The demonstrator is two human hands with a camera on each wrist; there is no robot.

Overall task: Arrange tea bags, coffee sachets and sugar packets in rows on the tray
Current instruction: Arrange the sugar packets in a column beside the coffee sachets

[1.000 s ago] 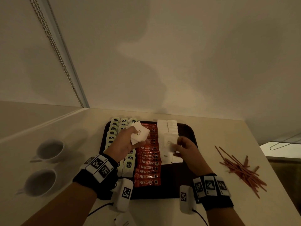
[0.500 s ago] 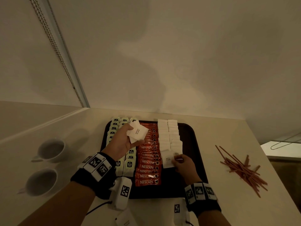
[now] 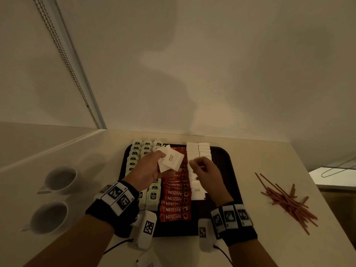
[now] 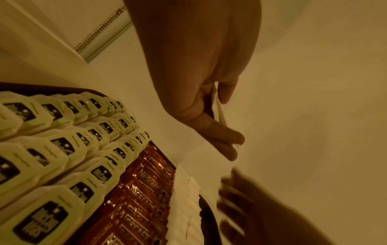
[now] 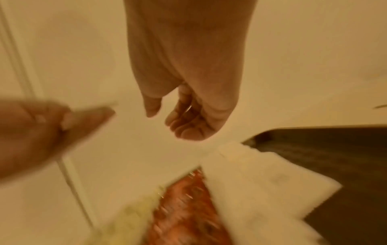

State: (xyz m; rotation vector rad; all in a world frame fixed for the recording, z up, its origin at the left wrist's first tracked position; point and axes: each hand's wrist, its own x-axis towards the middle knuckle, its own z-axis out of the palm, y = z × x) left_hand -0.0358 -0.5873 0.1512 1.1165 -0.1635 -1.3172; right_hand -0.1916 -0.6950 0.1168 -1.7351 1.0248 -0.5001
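A dark tray (image 3: pixel 221 157) holds rows of green tea bags (image 3: pixel 136 151) on the left, red coffee sachets (image 3: pixel 175 205) in the middle and white sugar packets (image 3: pixel 198 151) on the right. The nearest sugar packet (image 3: pixel 197 192) lies at the row's front end. My left hand (image 3: pixel 148 170) hovers over the tea bags and grips a small stack of sugar packets (image 3: pixel 171 160), seen edge-on in the left wrist view (image 4: pixel 220 111). My right hand (image 3: pixel 206 172) hangs above the sugar rows, just right of that stack. Its fingers (image 5: pixel 188 129) are loosely curled and hold nothing.
Two white cups (image 3: pixel 61 178) (image 3: pixel 50 216) stand on the counter left of the tray. A loose pile of red stirrers (image 3: pixel 285 199) lies to the right. One stray packet (image 3: pixel 146 261) sits by the counter's near edge. A wall rises just behind the tray.
My right hand set a sugar packet down at the front of the sugar row, let go, and rose back toward the left hand. The left hand has barely shifted.
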